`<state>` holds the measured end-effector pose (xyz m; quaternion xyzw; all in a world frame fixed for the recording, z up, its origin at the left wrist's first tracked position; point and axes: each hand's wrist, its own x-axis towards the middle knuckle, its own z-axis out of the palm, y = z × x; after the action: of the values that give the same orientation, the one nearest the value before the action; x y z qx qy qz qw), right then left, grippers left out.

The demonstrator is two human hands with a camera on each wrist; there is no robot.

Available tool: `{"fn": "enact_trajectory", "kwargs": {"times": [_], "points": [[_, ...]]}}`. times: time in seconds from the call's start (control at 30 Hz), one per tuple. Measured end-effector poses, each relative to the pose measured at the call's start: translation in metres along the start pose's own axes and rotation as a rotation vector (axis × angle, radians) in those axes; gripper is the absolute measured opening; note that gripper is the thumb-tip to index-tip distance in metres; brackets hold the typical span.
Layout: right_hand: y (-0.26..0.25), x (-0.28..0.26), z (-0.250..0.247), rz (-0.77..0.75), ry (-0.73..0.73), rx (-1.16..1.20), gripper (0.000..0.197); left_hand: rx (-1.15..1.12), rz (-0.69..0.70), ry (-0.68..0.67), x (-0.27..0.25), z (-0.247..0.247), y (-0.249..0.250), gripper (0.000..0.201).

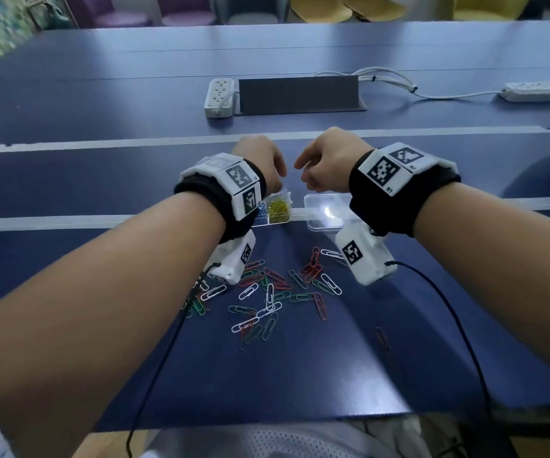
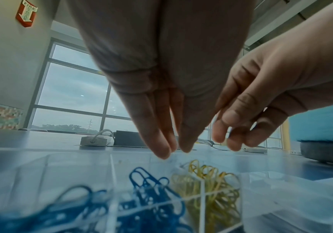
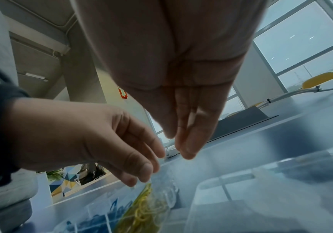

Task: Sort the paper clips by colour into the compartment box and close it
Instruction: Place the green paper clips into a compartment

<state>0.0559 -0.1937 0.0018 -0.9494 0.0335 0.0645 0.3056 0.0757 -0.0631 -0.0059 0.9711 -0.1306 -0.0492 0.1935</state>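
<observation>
The clear compartment box (image 1: 278, 222) lies on the blue table beyond a loose pile of red, green and white paper clips (image 1: 277, 292). One cell holds yellow clips (image 2: 211, 189), the cells beside it blue clips (image 2: 145, 197). Its clear lid (image 1: 325, 213) lies open to the right. My left hand (image 1: 277, 180) hovers just over the yellow cell, fingers straight and pointing down, holding nothing. My right hand (image 1: 303, 170) hangs close beside it above the lid, fingers relaxed and empty. In the head view my left wrist hides the blue cells.
A single red clip (image 1: 382, 338) lies apart at the right. Two white power strips (image 1: 219, 95) (image 1: 536, 90) and a grey cable flap (image 1: 296, 94) sit farther back. Black wrist cables trail to the table's front edge (image 1: 267, 421).
</observation>
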Motion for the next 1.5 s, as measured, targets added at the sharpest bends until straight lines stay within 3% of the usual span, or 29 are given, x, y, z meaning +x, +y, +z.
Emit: {"fn": "enact_trajectory", "kwargs": {"times": [0.2,0.33,0.43,0.57,0.97,1.2,1.5], "points": [[0.016,-0.023,-0.006,-0.055,-0.066,-0.048,0.025,-0.058,0.027,0.043,-0.004,-0.003,-0.002,0.019],[0.02,-0.046,-0.011,-0.108,-0.111,-0.227,0.014,-0.004,0.129,0.036,-0.015,-0.006,0.005,0.016],[0.019,-0.06,-0.007,-0.139,-0.195,-0.383,0.008,0.075,0.212,-0.065,-0.027,-0.003,0.015,0.011],[0.018,-0.07,0.005,-0.161,-0.248,-0.466,0.017,0.184,0.245,-0.241,-0.042,0.002,0.021,0.003],[0.019,-0.077,0.016,-0.184,-0.194,-0.484,0.024,0.379,0.134,-0.462,-0.085,-0.004,-0.012,0.025],[0.019,-0.077,0.02,-0.11,-0.174,-0.492,0.017,0.499,0.112,-0.504,-0.096,0.0,-0.015,0.028],[0.018,-0.082,0.017,-0.128,-0.131,-0.461,0.027,0.492,0.191,-0.437,-0.106,-0.003,-0.018,0.008]]}}
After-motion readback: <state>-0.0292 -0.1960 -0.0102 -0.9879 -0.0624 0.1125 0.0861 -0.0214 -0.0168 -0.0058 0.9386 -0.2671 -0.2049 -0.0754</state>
